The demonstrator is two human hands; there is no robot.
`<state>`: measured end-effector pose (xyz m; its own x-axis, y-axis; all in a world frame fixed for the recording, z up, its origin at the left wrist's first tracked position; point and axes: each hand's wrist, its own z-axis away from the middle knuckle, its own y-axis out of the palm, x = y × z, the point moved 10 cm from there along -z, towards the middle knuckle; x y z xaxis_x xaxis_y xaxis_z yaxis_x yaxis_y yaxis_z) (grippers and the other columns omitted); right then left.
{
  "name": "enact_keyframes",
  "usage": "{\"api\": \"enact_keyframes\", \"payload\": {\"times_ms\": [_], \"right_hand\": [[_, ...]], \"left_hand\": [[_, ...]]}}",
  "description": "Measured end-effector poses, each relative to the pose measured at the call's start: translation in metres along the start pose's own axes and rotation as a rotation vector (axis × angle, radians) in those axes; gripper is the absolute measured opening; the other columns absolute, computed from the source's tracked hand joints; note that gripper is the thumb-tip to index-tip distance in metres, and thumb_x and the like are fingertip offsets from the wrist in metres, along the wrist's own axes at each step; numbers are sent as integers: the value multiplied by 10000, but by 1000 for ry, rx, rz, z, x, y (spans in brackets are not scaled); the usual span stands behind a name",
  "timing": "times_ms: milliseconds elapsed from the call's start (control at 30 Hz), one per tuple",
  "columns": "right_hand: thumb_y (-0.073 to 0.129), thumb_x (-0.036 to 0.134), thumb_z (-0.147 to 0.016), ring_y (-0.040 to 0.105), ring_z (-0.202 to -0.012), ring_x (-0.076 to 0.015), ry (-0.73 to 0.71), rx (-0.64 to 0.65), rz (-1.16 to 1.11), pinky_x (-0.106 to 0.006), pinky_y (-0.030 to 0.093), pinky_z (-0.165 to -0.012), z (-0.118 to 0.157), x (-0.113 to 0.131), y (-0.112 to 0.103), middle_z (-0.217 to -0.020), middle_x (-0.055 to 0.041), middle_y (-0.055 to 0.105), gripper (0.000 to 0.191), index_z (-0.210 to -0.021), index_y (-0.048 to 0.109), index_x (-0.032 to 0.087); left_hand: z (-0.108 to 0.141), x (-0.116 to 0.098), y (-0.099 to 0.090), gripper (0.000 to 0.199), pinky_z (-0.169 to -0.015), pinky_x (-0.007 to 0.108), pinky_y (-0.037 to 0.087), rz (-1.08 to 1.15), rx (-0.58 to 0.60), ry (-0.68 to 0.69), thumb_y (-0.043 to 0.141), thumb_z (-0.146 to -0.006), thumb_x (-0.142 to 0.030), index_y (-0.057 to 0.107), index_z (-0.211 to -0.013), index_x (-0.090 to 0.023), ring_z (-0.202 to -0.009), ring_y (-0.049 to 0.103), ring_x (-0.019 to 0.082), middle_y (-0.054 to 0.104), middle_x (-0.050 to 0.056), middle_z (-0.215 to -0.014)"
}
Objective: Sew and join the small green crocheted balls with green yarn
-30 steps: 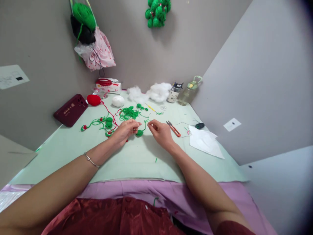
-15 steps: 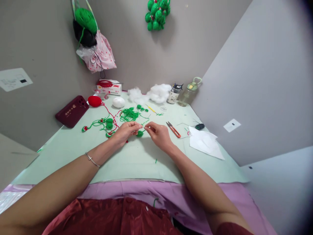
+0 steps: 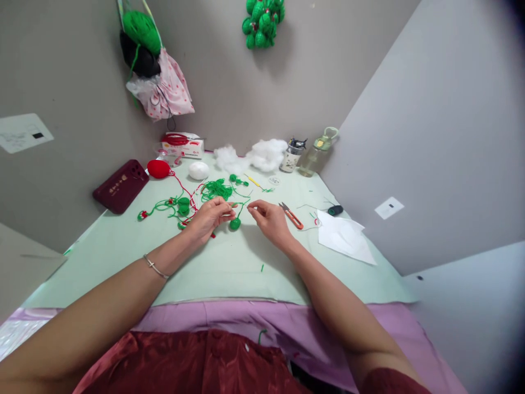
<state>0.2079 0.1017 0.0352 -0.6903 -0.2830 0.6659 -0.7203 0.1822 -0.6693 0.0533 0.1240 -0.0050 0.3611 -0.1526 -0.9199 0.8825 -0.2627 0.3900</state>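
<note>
Work on the small, round ball of green yarn is looking well along, as a judgement: its body is appearing full and rounded, and it is sitting between the two hands, just below the fingertips. Finishing is seeming incomplete, since a thin green yarn strand is running up loose from its top. Elsewhere, small green-and-red crocheted pieces are trailing long tails, and a tangled heap of green yarn is lying beyond the left hand. Metal snips with orange handles are lying beside the right hand, out of its grasp. On the wall, a bunch of green balls with red bits is hanging, looking further finished.

The right thumb and forefinger are pressing together at the strand's upper end, seemingly pinching it. The left fingers are curling inward close to the yarn; whether they are gripping any of it, I cannot tell.

Anything as fine as a needle would be getting lost at this size. Whether the ball is touching the pale green table cover or dangling is staying unclear. The left hand is partly covering a green-and-red piece, and the upper edge is cutting off the hanging bunch.
</note>
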Motion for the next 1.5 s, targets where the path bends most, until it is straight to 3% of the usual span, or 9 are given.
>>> {"api": "enact_keyframes", "payload": {"times_ms": [333,400,500,567,700,1033,1200,1300,1500], "right_hand": [[580,304,-877,396,-528,-118,1,-20,-16,-258,282,-564,0,0,-4,-551,40,481,190,-881,735,194],[576,300,-878,392,-528,-114,-7,-16,-22,-257,283,-567,1,3,-3,-552,41,475,190,-875,731,191],[584,313,-873,379,-525,-109,-42,34,-74,-258,278,-561,4,13,2,-543,47,462,190,-873,727,189],[610,339,-859,366,-520,-104,-48,58,-169,-258,275,-550,5,18,3,-536,53,449,193,-869,723,182],[691,385,-800,403,-524,-104,39,23,-456,-256,312,-521,2,13,-6,-553,40,502,219,-804,692,166],[773,389,-732,424,-495,-86,91,-259,-661,-242,356,-498,-4,-8,-43,-535,52,520,232,-760,679,179],[773,432,-757,473,-555,-106,31,-110,-563,-261,387,-538,-2,5,-28,-619,18,585,257,-773,709,183],[759,416,-797,492,-630,-115,-98,-35,-445,-275,408,-606,2,23,-19,-722,-9,622,235,-770,734,184],[781,371,-797,496,-655,-119,-101,30,-548,-277,394,-611,3,25,-17,-747,-12,619,204,-730,728,186]], "left_hand": [[-1,-14,-1,219,-680,246,511,124,40,50,713,-751,-285,518,-782,-189,-643,592,94,645,-15,-796],[-2,-22,-4,221,-710,251,511,38,16,128,713,-762,-291,544,-864,-191,-693,604,96,686,14,-940],[-1,-21,7,435,-686,266,498,-225,85,194,768,-718,-275,586,-1107,-210,-725,608,110,672,58,-1155],[0,-12,17,467,-659,273,481,-336,161,187,781,-714,-304,613,-1137,-200,-695,597,123,687,58,-1064],[1,1,22,286,-676,285,456,-383,217,178,751,-757,-378,688,-950,-176,-673,588,146,674,24,-783],[1,15,26,317,-679,264,428,-485,285,118,759,-756,-409,681,-927,-154,-716,567,138,652,14,-804],[1,-1,20,380,-666,254,419,-466,183,182,669,-850,-471,694,-1074,-165,-696,529,124,656,21,-860],[3,-5,25,391,-686,248,417,-363,233,181,654,-875,-471,693,-1138,-184,-674,511,106,656,11,-865],[3,7,29,302,-699,262,433,-286,286,86,745,-796,-439,746,-863,-145,-650,541,109,677,21,-786]]}}
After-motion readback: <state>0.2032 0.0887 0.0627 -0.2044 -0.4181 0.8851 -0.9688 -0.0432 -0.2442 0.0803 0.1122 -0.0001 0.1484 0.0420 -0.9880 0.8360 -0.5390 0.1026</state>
